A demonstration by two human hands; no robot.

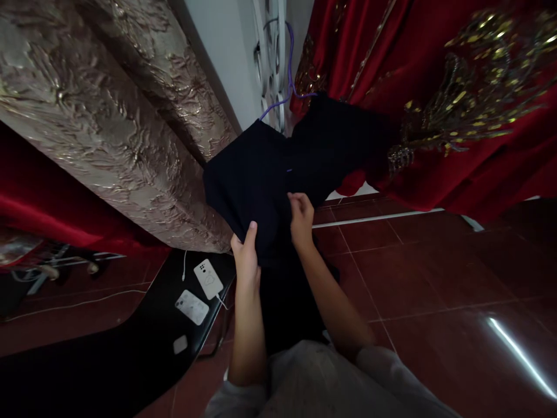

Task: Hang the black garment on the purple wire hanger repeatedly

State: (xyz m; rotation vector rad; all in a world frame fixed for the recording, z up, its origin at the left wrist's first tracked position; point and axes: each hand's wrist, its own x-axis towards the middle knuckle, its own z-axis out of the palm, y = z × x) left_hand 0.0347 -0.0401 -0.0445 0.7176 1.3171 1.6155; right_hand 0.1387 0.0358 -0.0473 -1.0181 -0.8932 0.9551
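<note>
A dark navy garment [248, 174] hangs in front of me on a purple hanger [290, 64]. My left hand [247, 255] grips the garment's lower left part, the thumb stretched out on top of the cloth and the fingers behind it. To the right, my right hand [301, 217] is closed in a pinch close to the cloth's front. Whatever is between its fingertips is too small to make out. A short purple mark [289, 170] shows on the dark cloth just above that hand. Folds in the lower part of the garment are lost in shadow.
Beige textured curtain [143, 133] hangs at left; red cloth with gold sequins [478, 98] hangs at right. On a black bench [130, 325] lie a white phone with a cable [208, 279], a marbled phone [192, 307] and a small white object [180, 344]. A pale rail [378, 218] runs along the tiled floor.
</note>
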